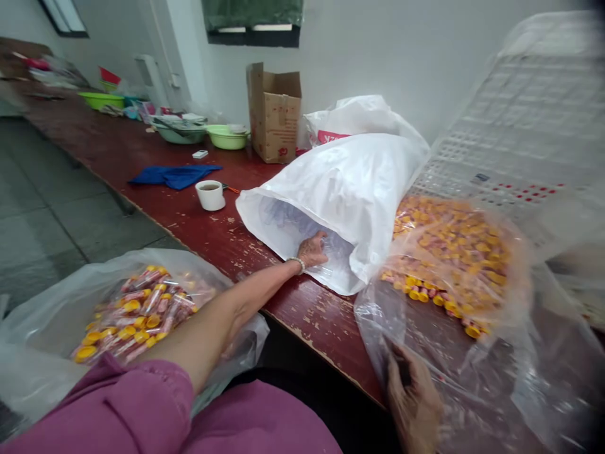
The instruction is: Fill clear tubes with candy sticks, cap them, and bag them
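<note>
My left hand [312,249] reaches into the mouth of a big white sack [345,189] lying on the red table [198,227]. Its fingers curl on clear tubes inside the sack. My right hand [413,394] is at the bottom, behind a clear plastic bag [472,353], gripping the bag's film. That bag holds several yellow caps [449,252]. On my lap at the lower left lies another clear bag [51,315] full of yellow-capped tubes [142,309].
A white cup [210,194], a blue cloth [176,174], a cardboard box [275,113] and green bowls [227,136] stand further along the table. A white plastic crate [529,120] leans at the right. The grey floor lies to the left.
</note>
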`<state>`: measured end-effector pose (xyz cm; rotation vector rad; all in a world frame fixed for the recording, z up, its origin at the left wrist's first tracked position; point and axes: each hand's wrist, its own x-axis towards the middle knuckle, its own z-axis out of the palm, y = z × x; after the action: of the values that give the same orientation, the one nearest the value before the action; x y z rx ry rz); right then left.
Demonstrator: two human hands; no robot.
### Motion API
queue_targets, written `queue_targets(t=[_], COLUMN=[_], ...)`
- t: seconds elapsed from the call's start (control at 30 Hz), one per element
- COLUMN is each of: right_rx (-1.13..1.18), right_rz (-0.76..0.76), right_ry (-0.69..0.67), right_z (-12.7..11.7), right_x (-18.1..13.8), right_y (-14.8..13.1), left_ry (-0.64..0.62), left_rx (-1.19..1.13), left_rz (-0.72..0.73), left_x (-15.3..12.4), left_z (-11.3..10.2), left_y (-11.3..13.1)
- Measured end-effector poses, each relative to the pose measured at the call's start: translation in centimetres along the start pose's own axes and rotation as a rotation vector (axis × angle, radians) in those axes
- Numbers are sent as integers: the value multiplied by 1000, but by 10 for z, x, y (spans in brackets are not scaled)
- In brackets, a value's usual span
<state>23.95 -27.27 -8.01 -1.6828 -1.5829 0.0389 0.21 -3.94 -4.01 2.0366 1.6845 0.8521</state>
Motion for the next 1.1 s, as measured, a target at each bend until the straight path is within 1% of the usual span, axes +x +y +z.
queue_targets(t=[0.07, 0.13, 0.23, 0.37, 0.53, 0.6, 0.7, 0.83, 0.97, 1.1], right_rx=[-43, -54, -38, -41, -10, 1, 10, 25, 53, 59], right_rz=[-75, -96, -8, 100, 141, 154, 164, 152, 157, 181], right_ry=[-8, -58, -135, -181, -201, -206, -212, -195, -181, -167], right_z=[5, 8, 7, 3, 5, 6, 8, 9, 8, 6], right_x=[-2, -1, 3, 7, 9, 9, 10, 11, 10, 10], right_y=[-2, -4, -5, -4, -3, -1, 3, 4, -3, -8], left_ry=[34, 66, 107, 150, 257, 278, 253, 178, 106, 29], left_rx=[-33, -70, -138, -256, -460, -549, -660, -761, -798, -822], left_rz=[-12, -20, -11, -21, -148, -178, -167, -93, -1, 158], left_x=[-1, -1, -2, 1, 20, 26, 29, 20, -2, -34], left_z=[2, 5, 9, 10, 1, -5, -15, -28, -42, -59], left_y=[-1, -3, -6, -6, -7, -7, -4, 3, 9, 17])
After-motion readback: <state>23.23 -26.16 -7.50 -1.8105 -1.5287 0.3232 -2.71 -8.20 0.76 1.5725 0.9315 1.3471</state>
